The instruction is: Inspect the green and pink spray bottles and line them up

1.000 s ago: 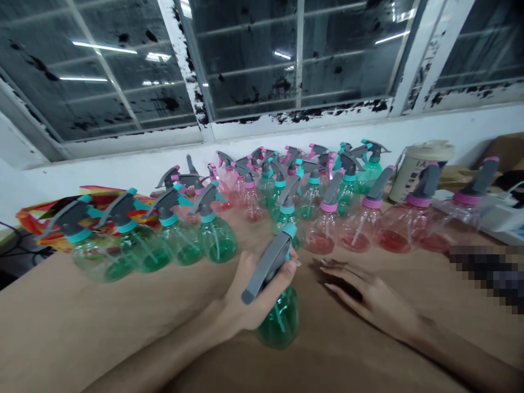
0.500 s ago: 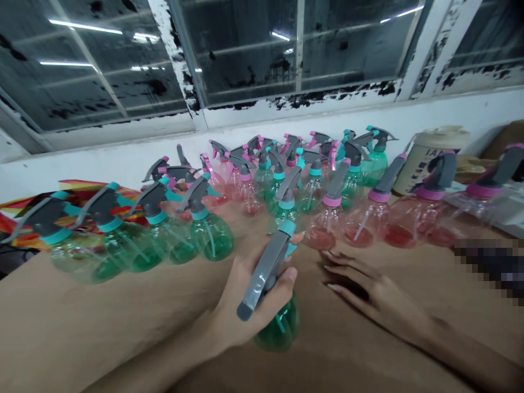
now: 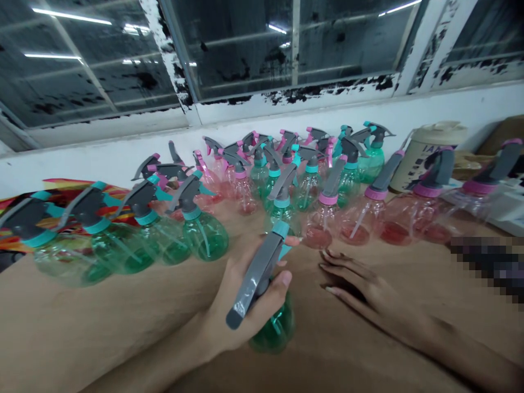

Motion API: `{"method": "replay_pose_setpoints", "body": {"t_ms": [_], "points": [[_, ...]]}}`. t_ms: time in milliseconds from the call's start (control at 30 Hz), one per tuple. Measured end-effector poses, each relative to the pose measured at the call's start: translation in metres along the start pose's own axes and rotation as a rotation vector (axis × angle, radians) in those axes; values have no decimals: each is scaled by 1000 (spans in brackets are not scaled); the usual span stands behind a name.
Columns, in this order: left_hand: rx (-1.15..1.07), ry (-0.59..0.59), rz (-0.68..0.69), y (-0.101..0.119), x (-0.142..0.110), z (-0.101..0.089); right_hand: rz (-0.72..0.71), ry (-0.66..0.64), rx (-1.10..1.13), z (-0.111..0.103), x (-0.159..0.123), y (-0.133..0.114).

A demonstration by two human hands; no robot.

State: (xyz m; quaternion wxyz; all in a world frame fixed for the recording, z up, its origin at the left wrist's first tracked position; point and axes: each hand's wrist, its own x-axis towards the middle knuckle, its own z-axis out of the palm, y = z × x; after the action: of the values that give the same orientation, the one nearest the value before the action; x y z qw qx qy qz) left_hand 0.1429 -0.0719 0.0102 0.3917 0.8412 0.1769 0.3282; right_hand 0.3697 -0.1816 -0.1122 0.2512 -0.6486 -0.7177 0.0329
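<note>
My left hand (image 3: pixel 229 305) is wrapped around the neck of a green spray bottle (image 3: pixel 275 330) with a grey and turquoise spray head. The bottle is low in the middle of the view, its trigger lever pointing toward me. Part of its neck is hidden by my fingers and thumb. My right hand (image 3: pixel 368 289) rests on the brown tabletop (image 3: pixel 164 311) to the right of that bottle, fingers stretched out and holding nothing. Just beyond my right fingertips stands a pink spray bottle (image 3: pixel 319 232). Another green spray bottle (image 3: pixel 282 215) stands directly behind the held one.
Several green spray bottles (image 3: pixel 207 240) line the left side, and several pink ones (image 3: pixel 397 226) the right. More bottles crowd against the white wall (image 3: pixel 123 147). A cream container (image 3: pixel 423 153) is at the back right, and a colourful wrapper (image 3: pixel 110 199) lies back left.
The whole scene has shifted slightly left in view. My left hand keeps its grip on the spray bottle, and my right hand stays on the table in nearly the same pose.
</note>
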Motion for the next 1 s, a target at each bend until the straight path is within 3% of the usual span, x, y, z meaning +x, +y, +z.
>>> {"method": "replay_pose_setpoints", "body": {"t_ms": [233,633,1000], "points": [[202,-42,35,-2,0,-5,9,21,-2,0,-1,-4],[261,-30,110,0,1,-8,9,24,-8,2,-3,-3],[173,9,18,-1,-3,-3,14,-7,-11,1,-4,1]]}}
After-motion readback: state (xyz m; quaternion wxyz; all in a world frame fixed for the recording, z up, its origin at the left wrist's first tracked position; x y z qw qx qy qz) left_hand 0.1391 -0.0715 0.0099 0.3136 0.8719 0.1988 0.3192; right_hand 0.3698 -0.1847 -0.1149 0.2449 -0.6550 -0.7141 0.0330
